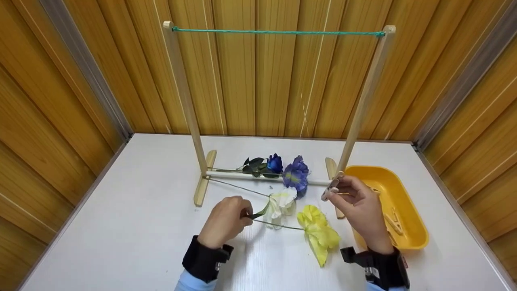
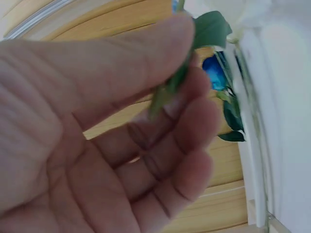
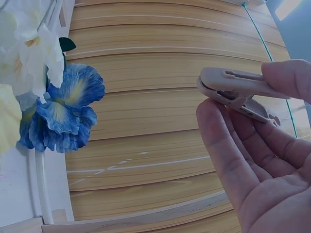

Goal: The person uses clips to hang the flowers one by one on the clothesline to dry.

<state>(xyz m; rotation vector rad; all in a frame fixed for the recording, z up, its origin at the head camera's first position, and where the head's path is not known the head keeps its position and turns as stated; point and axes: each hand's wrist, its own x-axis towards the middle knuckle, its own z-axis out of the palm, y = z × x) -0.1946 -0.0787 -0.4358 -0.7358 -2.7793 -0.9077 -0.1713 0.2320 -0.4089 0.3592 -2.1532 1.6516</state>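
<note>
Clothespin [image 1: 332, 186] upright-tilted in right hand [image 1: 359, 206] grip; left hand [image 1: 226, 220] pinching white flower [image 1: 280, 204] stem.

Our left hand [image 1: 225, 220] curls low, thumb and fingers [image 2: 180, 97] pinched together. Our right hand [image 1: 357, 204] is raised, thumb and forefinger pinched, remaining fingers loosely bent. Both wrists wear black bands.

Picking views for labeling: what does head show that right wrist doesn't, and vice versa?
Only head: the left hand pinching the white flower's stem, the yellow flower, the yellow tray with spare pegs, and the whole rack.

Only right wrist: the clothespin's closed jaws seen close up, between thumb and fingers.

Both: the right hand holding the clothespin, the blue flower, the white flower, the green cord.
</note>
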